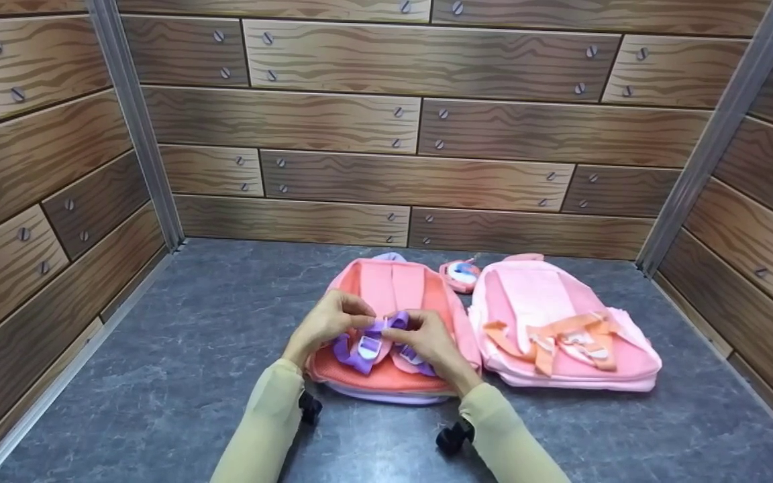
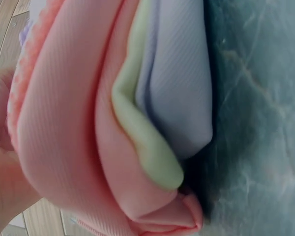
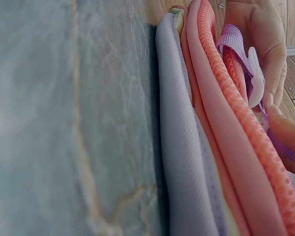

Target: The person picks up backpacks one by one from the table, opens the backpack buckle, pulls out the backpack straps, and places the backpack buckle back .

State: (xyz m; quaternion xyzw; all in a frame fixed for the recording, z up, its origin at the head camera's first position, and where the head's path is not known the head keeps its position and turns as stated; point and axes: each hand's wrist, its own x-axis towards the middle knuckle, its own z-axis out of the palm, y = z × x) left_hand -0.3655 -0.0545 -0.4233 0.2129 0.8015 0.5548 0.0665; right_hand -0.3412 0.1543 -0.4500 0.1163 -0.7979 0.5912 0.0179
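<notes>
A coral-pink backpack (image 1: pixel 393 376) lies with its strap side up in the head view. Above its back panel, my left hand (image 1: pixel 328 320) pinches a purple webbing strap (image 1: pixel 359 362) between thumb and fingers. Close beside it, my right hand (image 1: pixel 432 341) pinches the same purple webbing, the fingertips of both hands nearly meeting. A pale plastic buckle (image 1: pixel 368 347) hangs on the strap just below. In the right wrist view, a white buckle (image 3: pixel 256 77) stands near the left hand's fingers. The left wrist view shows mainly the pack's pink side (image 2: pixel 64 108) and lilac front (image 2: pixel 179 73).
To the right lies a light pink backpack (image 1: pixel 594 369) with orange straps (image 1: pixel 544 332) tied across it. Between the packs' tops sits a small round pouch (image 1: pixel 461 275) with a colourful picture. Wood-patterned walls (image 1: pixel 420 121) enclose the dark marbled table (image 1: pixel 158 376).
</notes>
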